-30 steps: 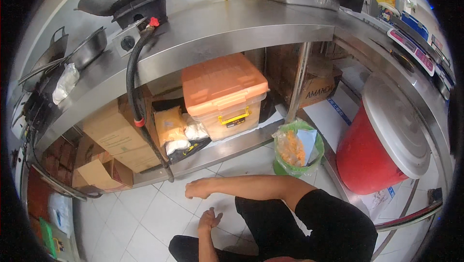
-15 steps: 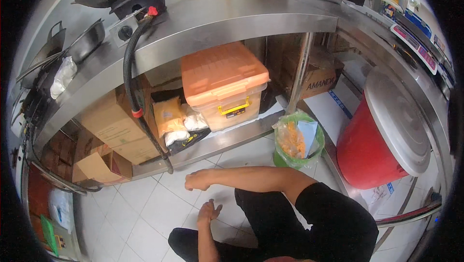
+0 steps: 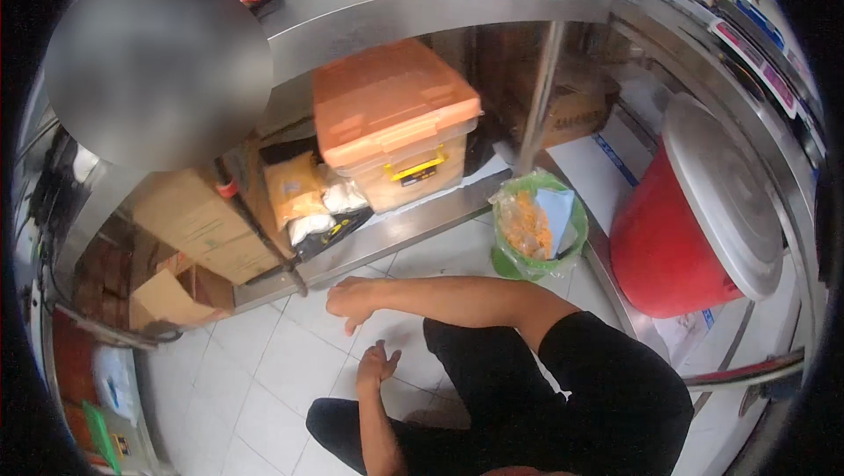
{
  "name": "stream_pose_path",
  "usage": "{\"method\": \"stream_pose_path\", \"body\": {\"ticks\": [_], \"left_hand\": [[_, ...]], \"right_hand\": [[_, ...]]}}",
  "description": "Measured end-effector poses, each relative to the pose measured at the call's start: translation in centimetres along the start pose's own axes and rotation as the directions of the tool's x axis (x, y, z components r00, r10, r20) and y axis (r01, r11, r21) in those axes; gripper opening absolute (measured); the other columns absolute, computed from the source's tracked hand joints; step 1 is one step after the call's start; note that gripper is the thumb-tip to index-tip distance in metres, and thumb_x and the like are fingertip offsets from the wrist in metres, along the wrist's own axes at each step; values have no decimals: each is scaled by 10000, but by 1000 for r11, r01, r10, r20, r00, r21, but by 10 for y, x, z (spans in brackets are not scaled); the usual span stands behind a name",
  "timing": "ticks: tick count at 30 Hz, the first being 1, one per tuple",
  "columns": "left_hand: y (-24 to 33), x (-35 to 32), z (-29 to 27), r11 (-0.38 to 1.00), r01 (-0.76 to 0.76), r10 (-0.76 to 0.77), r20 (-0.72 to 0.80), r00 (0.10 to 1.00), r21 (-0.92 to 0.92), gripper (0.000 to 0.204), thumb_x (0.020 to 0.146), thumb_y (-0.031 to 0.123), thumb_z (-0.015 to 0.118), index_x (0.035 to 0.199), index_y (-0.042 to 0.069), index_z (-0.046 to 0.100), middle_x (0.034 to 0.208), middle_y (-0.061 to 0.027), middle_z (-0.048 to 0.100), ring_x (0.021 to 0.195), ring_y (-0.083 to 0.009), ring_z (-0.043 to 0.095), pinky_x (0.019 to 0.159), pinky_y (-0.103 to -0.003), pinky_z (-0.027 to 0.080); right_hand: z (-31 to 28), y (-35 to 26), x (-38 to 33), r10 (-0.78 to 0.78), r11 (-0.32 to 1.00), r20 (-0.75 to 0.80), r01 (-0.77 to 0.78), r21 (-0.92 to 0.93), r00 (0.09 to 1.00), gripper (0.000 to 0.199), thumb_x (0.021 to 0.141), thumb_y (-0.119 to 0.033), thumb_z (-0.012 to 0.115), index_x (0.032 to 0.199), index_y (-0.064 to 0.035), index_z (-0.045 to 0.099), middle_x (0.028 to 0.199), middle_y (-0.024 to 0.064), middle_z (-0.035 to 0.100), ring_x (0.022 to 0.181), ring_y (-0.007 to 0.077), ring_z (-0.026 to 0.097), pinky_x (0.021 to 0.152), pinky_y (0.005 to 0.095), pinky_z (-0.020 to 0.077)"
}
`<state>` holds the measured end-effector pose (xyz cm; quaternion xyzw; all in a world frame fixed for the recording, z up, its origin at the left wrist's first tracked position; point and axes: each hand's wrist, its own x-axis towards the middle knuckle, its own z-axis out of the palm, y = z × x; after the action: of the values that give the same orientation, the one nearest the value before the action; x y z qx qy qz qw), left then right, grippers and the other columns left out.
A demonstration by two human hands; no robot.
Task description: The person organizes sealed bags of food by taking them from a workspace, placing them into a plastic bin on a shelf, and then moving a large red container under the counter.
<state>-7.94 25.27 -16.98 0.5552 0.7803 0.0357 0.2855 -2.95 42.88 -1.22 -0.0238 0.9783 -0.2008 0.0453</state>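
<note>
My right hand (image 3: 352,299) reaches across from the right, above the white floor tiles, bent at the wrist with one digit stretched downward. Nothing shows in it, though its other fingers are partly hidden. Just below it, my left hand (image 3: 376,366) is raised with thumb and forefinger apart, holding nothing visible. The hands do not touch each other. Beyond them, on a low shelf, stands a clear storage box (image 3: 413,173) with an orange lid (image 3: 396,98) and a yellow latch. To its left lie an orange-yellow packet (image 3: 294,186) and white bags (image 3: 341,196).
A green bin (image 3: 576,234) lined with plastic holds orange scraps and a light-blue piece. Right of it stands a red tub (image 3: 646,252) with a grey lid. Cardboard boxes (image 3: 198,221) sit at left under the steel counter (image 3: 440,6). A grey blur covers the upper left.
The view has tilted down, so the shelf and bin appear higher. A digit of my right hand now points downward. A round blur has come in at the upper left.
</note>
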Motion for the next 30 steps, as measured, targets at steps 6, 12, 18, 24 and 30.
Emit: {"method": "stream_pose_path", "body": {"ticks": [6,12,18,24,30], "left_hand": [[74,16,33,974,-57,95,166,981,-219,687,856,347,701,1313,-123,493,1239,-328,592,1165,-406,597,973,-434,486],[-52,69,83,991,-129,133,206,969,-35,693,844,401,709,1315,-57,489,1106,-269,673,1051,-395,653,948,-429,494],[40,78,99,849,-528,483,377,790,18,507,875,354,666,1168,-48,568,1001,-252,677,965,-392,663,873,-448,506],[77,156,103,525,-851,798,330,504,30,438,880,322,658,1104,-47,588,970,-251,670,923,-396,662,844,-454,508],[153,142,72,667,-677,722,44,691,-310,348,880,279,648,1005,-43,607,933,-234,662,866,-413,650,797,-472,507]], "right_hand": [[107,98,-38,23,941,-68,-45,-337,997,209,627,-201,751,767,-47,730,898,180,715,948,350,664,820,481,527],[5,9,14,2,972,60,12,-237,998,410,652,-350,811,826,16,751,935,199,726,913,350,690,778,464,543],[-4,-10,-51,171,973,127,-147,-180,977,430,556,-351,883,781,-14,738,932,158,702,947,349,658,769,483,537],[-74,-47,-177,505,863,-253,-477,166,825,486,669,-411,837,898,-5,697,977,173,663,999,354,621,891,456,498],[-119,-111,-358,559,385,-822,-912,142,109,364,754,-281,751,975,-2,671,1119,182,627,1119,355,566,879,436,508]]}}
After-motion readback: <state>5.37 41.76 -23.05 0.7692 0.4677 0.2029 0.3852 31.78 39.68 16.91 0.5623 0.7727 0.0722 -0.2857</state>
